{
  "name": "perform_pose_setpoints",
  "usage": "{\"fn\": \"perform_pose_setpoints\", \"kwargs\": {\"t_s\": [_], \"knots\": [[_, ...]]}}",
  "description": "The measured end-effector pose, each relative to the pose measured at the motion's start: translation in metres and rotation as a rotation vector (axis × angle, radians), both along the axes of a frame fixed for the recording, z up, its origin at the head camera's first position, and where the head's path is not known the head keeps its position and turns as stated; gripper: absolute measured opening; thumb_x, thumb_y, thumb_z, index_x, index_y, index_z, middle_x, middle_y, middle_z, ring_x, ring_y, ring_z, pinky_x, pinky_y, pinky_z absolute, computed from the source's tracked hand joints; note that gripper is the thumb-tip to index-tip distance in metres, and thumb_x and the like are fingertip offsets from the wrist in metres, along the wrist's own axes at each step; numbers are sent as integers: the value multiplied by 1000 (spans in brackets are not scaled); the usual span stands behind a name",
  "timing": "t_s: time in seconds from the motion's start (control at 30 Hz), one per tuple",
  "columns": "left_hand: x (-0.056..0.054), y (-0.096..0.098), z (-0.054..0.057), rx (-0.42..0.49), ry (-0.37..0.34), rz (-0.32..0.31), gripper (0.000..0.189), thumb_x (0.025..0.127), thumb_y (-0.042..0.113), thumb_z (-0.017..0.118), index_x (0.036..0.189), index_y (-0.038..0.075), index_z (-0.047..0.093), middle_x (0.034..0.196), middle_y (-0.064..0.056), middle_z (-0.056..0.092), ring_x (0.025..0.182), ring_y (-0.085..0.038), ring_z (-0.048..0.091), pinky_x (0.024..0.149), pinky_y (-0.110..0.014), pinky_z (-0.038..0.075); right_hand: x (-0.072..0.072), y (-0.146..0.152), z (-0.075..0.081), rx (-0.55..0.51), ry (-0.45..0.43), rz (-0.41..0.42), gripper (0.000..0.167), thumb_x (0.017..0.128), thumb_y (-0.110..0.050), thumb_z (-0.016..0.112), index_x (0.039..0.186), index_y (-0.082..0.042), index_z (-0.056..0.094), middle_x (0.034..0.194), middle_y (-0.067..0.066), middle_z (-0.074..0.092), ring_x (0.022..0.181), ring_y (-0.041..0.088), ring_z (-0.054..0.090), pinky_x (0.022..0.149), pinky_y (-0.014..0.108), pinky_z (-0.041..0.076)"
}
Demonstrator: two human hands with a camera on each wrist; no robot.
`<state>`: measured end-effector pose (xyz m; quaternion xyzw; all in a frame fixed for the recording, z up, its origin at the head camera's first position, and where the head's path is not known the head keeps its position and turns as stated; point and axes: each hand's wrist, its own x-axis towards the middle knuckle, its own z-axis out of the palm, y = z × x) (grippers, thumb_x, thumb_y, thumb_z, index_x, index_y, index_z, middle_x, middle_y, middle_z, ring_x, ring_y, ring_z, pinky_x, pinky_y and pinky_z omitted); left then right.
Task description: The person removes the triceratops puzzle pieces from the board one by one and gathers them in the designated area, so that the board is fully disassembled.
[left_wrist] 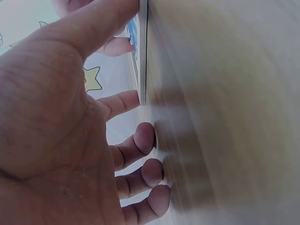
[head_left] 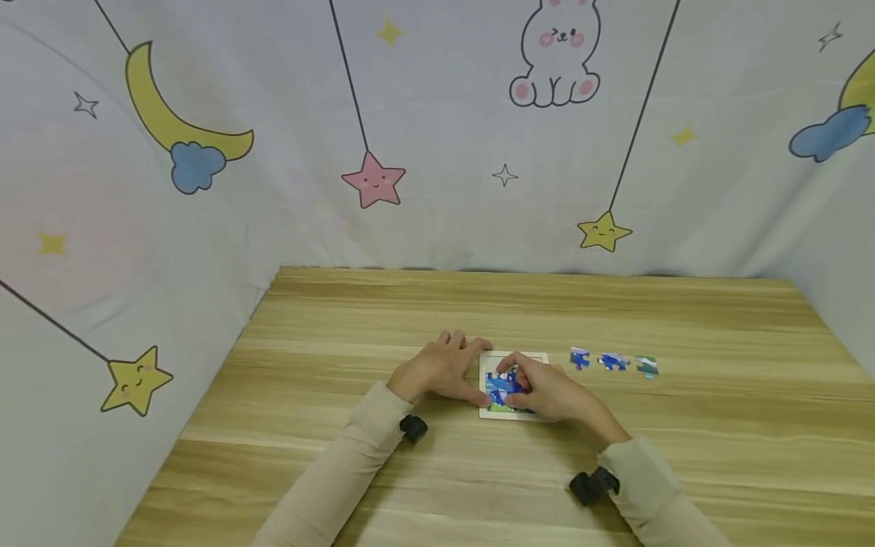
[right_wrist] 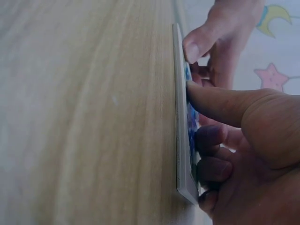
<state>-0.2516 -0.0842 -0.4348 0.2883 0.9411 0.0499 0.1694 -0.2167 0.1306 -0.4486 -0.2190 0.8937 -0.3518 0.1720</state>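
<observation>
A small square puzzle tray [head_left: 514, 416] with a white border lies on the table, partly filled with blue, purple and green jigsaw pieces [head_left: 497, 384]. My left hand [head_left: 440, 368] spreads along its left side. The thumb [left_wrist: 105, 21] presses on the tray's edge and the index fingertip touches its far corner. The other left fingertips rest on the table. Over the tray, my right hand [head_left: 550, 389] bends its index finger and thumb about a blue puzzle piece, largely hidden beneath them. In the right wrist view, the right thumb [right_wrist: 220, 98] presses down at the picture's surface.
Three loose jigsaw pieces lie in a row right of the tray: a blue one [head_left: 579, 358], another blue one [head_left: 613, 362] and a green-and-pink one [head_left: 646, 366]. The wood-grain table [head_left: 383, 304] meets a patterned cloth backdrop [head_left: 451, 220] behind.
</observation>
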Motion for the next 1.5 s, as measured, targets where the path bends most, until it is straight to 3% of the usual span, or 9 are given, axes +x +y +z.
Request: {"fn": "perform_pose_setpoints", "kwargs": {"t_s": [0.37,0.57,0.73,0.9,1.17,1.5], "knots": [[-1,0,-1,8,-6,7,90,80,67,72,152,30,34,117,-5,45,98,-20,38,75,-33,39,0,0,-2,-42,-1,5,30,92,-6,71,115,-12,52,74,0,44,62,13,39,58,27,30],[0,-1,-1,20,-7,9,90,80,66,73,152,30,34,115,-5,44,96,-20,37,75,-33,38,-2,0,-5,-112,-6,-23,16,96,-11,68,104,-10,54,75,-1,46,64,13,42,59,27,33],[0,-1,-1,21,-5,11,90,80,67,73,153,30,34,116,-5,44,97,-20,37,76,-32,37,-7,7,-7,-228,-87,-5,9,99,-11,63,94,-6,58,81,1,51,74,17,48,66,28,38],[0,-1,-1,21,-6,7,89,80,67,71,153,31,34,116,-4,44,98,-19,37,77,-33,38,-13,27,-5,-273,-155,0,10,101,-14,61,97,-4,58,87,3,55,79,19,51,70,29,42],[-1,-2,-1,37,6,-16,89,81,67,71,153,29,35,118,-7,45,95,-20,38,73,-32,36,-23,72,9,-226,-144,-14,11,100,-13,63,98,-3,60,82,2,56,72,15,47,62,26,39],[-1,-3,-3,43,-2,-18,90,83,68,68,155,28,32,121,-8,45,98,-21,38,74,-32,37,-25,112,19,-109,-152,-39,8,95,-8,67,92,-1,64,84,2,60,74,13,48,64,25,40]]}}
